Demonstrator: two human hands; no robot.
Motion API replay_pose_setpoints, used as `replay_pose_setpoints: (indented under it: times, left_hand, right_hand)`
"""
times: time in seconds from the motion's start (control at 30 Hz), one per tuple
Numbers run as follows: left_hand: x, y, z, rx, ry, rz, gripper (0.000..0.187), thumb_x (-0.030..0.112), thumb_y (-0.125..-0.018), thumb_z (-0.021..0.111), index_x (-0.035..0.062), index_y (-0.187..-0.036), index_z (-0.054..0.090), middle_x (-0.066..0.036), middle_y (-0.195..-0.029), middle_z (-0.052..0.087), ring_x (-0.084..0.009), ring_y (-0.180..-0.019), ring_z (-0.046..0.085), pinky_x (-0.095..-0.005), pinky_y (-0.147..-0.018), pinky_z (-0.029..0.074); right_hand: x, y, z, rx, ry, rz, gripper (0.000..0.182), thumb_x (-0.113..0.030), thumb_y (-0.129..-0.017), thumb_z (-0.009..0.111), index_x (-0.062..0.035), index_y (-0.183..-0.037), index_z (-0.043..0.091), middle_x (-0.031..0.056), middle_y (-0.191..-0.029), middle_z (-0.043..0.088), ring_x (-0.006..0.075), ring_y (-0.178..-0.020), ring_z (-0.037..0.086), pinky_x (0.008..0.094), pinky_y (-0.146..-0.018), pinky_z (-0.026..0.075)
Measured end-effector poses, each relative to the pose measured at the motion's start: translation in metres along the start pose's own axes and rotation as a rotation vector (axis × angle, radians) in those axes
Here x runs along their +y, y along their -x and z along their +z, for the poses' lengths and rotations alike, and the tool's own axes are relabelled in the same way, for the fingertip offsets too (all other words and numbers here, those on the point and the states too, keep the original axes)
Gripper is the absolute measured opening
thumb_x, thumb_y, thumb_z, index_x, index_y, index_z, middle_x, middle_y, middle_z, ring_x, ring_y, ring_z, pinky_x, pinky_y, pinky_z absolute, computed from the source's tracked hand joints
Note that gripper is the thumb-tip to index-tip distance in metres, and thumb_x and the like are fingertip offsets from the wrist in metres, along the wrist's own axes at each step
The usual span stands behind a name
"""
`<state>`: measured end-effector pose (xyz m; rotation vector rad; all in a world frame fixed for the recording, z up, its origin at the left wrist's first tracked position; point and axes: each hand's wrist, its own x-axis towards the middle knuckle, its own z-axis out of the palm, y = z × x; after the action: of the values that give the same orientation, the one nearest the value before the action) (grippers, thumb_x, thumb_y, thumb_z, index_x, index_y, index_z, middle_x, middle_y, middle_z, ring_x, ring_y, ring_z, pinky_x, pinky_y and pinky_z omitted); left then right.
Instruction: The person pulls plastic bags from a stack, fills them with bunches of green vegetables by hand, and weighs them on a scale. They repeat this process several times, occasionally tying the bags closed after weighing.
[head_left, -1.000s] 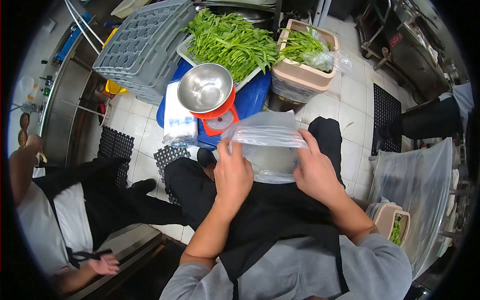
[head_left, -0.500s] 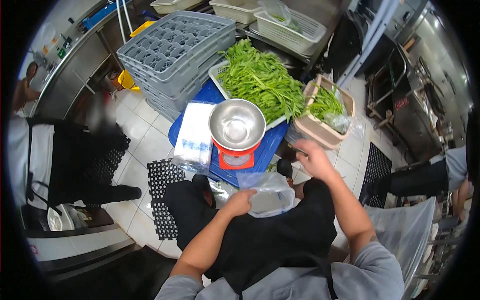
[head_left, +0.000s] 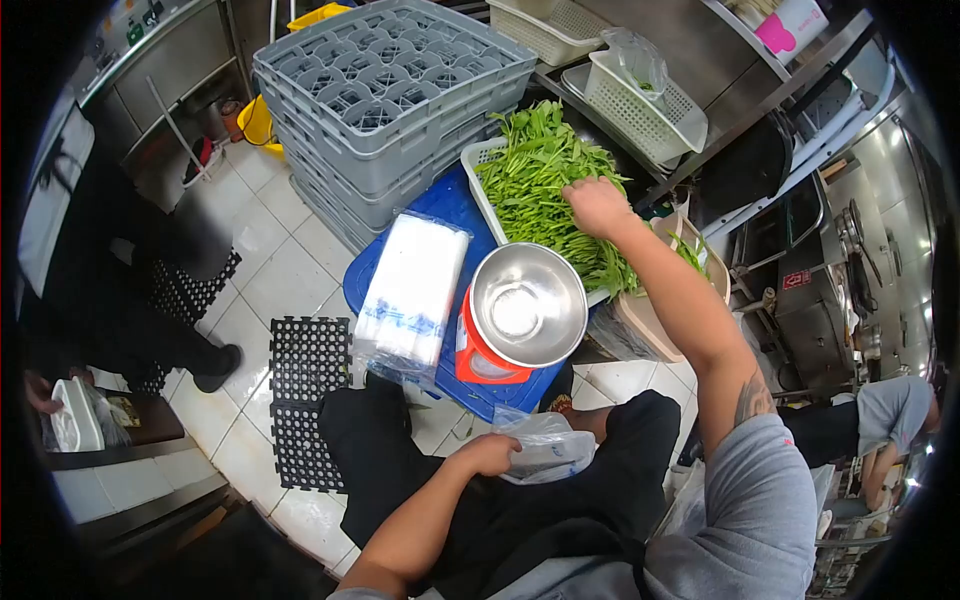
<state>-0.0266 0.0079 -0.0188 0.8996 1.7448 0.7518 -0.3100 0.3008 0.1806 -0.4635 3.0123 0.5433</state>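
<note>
Green leaves [head_left: 535, 175] touch the right hand [head_left: 600, 208] (can't tell if fingers grip) — left hand [head_left: 487, 455] pinches a bag [head_left: 552, 455], no leaves inside.

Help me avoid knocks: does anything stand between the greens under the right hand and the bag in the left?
Yes: the steel bowl, on the red scale, stands between the greens and the bag in the left hand. Nothing visible separates the right hand from the greens.

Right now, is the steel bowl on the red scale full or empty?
Empty: the steel bowl sits upright on the red scale, and its bare, shiny inside shows right down to the bottom.
</note>
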Motion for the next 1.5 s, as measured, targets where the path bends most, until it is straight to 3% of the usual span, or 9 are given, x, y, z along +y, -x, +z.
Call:
replay_pose_setpoints:
  times: [0.27,0.43,0.57,0.6,0.7,0.73,0.97,1.17,1.5]
  left_hand:
    - [0.006,0.010,-0.005,-0.026,0.058,0.012,0.052,0.008,-0.075,0.053,0.0076,-0.126,0.063,-0.019,-0.125,0.063,-0.0355,-0.118,0.059,-0.0435,-0.100,0.046]
    - [0.006,0.010,-0.007,-0.027,0.087,0.000,0.053,0.007,-0.074,0.054,0.0061,-0.126,0.062,-0.020,-0.124,0.063,-0.0366,-0.118,0.058,-0.0439,-0.100,0.045]
    - [0.007,0.011,-0.007,-0.017,0.084,0.001,0.053,0.007,-0.074,0.054,0.0062,-0.126,0.061,-0.021,-0.123,0.063,-0.0379,-0.117,0.058,-0.0447,-0.100,0.045]
    - [0.008,0.012,-0.009,-0.018,0.079,-0.002,0.053,0.007,-0.074,0.054,0.0067,-0.127,0.061,-0.020,-0.123,0.063,-0.0380,-0.117,0.058,-0.0448,-0.100,0.045]
    - [0.011,0.012,-0.011,-0.021,0.073,-0.004,0.053,0.007,-0.075,0.055,0.0078,-0.127,0.061,-0.020,-0.124,0.063,-0.0380,-0.117,0.058,-0.0449,-0.099,0.046]
    - [0.011,0.012,-0.011,-0.027,0.072,-0.008,0.053,0.007,-0.075,0.055,0.0080,-0.127,0.061,-0.020,-0.124,0.063,-0.0379,-0.117,0.058,-0.0449,-0.099,0.046]
    - [0.010,0.011,-0.009,-0.024,0.060,-0.021,0.052,0.009,-0.076,0.055,0.0083,-0.128,0.060,-0.019,-0.125,0.062,-0.0371,-0.118,0.057,-0.0446,-0.100,0.045]
    - [0.010,0.012,-0.009,-0.036,0.044,0.005,0.052,0.009,-0.077,0.054,0.0076,-0.128,0.060,-0.020,-0.124,0.063,-0.0369,-0.118,0.057,-0.0444,-0.101,0.045]
    - [0.010,0.011,-0.008,-0.028,0.058,-0.017,0.050,0.009,-0.078,0.053,0.0078,-0.128,0.060,-0.020,-0.125,0.062,-0.0369,-0.118,0.057,-0.0448,-0.101,0.044]
  right_hand:
    - [0.021,0.001,-0.028,-0.119,-0.161,-0.005,0.030,-0.001,-0.075,0.054,-0.0034,-0.102,0.066,0.0181,-0.106,0.062,0.0383,-0.098,0.062,0.0464,-0.086,0.050]
    - [0.043,-0.021,-0.046,0.183,-0.052,-0.118,0.023,-0.003,-0.075,0.056,-0.0046,-0.095,0.067,0.0133,-0.096,0.062,0.0326,-0.101,0.061,0.0450,-0.086,0.048]
    - [0.056,-0.039,-0.005,0.003,0.124,-0.232,0.033,-0.004,-0.075,0.057,-0.0047,-0.106,0.067,0.0130,-0.125,0.058,0.0313,-0.121,0.052,0.0429,-0.101,0.043]
    - [0.052,-0.041,-0.009,-0.060,0.102,-0.187,0.045,-0.005,-0.073,0.059,-0.0055,-0.119,0.063,0.0130,-0.142,0.047,0.0327,-0.135,0.041,0.0436,-0.110,0.037]
    - [0.045,-0.043,-0.014,0.147,-0.113,-0.289,0.061,-0.007,-0.071,0.061,-0.0067,-0.131,0.054,0.0145,-0.147,0.043,0.0330,-0.141,0.033,0.0451,-0.115,0.032]
    - [0.043,-0.044,-0.009,0.132,-0.164,-0.304,0.075,-0.010,-0.067,0.061,-0.0076,-0.141,0.045,0.0192,-0.150,0.038,0.0379,-0.141,0.032,0.0464,-0.116,0.028]
    - [0.038,-0.031,-0.018,-0.334,-0.003,-0.159,0.083,-0.025,-0.073,0.066,-0.0086,-0.148,0.035,0.0164,-0.154,0.035,0.0323,-0.145,0.028,0.0511,-0.117,0.025]
    - [0.047,-0.013,-0.015,-0.219,0.105,-0.317,0.103,-0.039,-0.065,0.079,-0.0082,-0.150,0.031,0.0125,-0.158,0.029,0.0320,-0.146,0.026,0.0523,-0.117,0.024]
    - [0.047,-0.040,-0.013,-0.418,0.131,-0.231,0.120,-0.026,-0.060,0.085,-0.0121,-0.156,0.015,0.0073,-0.160,0.026,0.0282,-0.147,0.024,0.0507,-0.117,0.026]
